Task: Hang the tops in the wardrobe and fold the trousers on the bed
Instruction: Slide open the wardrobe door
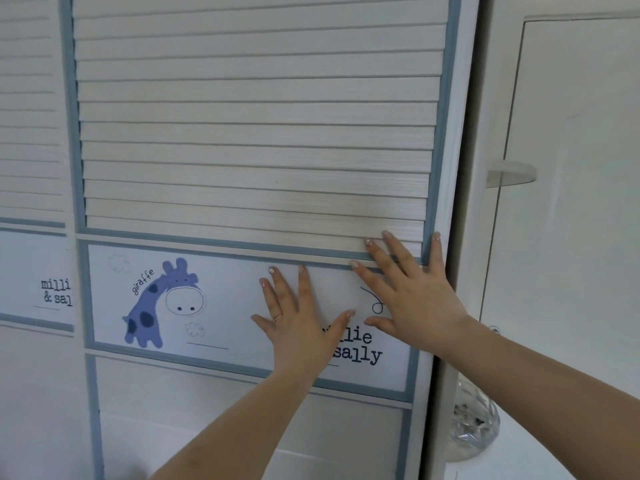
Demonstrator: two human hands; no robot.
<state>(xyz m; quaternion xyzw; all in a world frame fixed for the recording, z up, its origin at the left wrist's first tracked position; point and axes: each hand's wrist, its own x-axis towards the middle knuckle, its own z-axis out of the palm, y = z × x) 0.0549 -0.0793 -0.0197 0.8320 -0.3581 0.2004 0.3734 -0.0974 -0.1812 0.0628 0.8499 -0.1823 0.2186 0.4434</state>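
Wardrobe door (256, 133) fills most of the view: white louvred slats up top, blue-grey trim around each section, plain white panel at the bottom. Looks closed, right edge tight to the white frame. Second door (31, 133) to the left, same build, cut off by the picture edge. White room door (571, 168) on the right, with a pale handle (510, 173) sticking out and a clear, faceted knob-like thing (476, 424) lower down by the wardrobe edge; cannot tell exactly what that is.

Printed band (225, 306) across the middle of the wardrobe door: blue giraffe (152, 306) on the left with the word "giraffe", black text partly hidden behind the hands, "sally" readable.

Right hand (415, 299) flat on the door near its right edge, fingers straight and spread, fingertips over the trim between slats and printed band, one fingertip on the vertical trim. Gripping nothing.

Left hand (301, 327) flat on the printed band just beside the right hand, fingers straight and spread, thumb close to the right thumb. Ring (278, 318) on one finger. Gripping nothing.

No tops or trousers in view.
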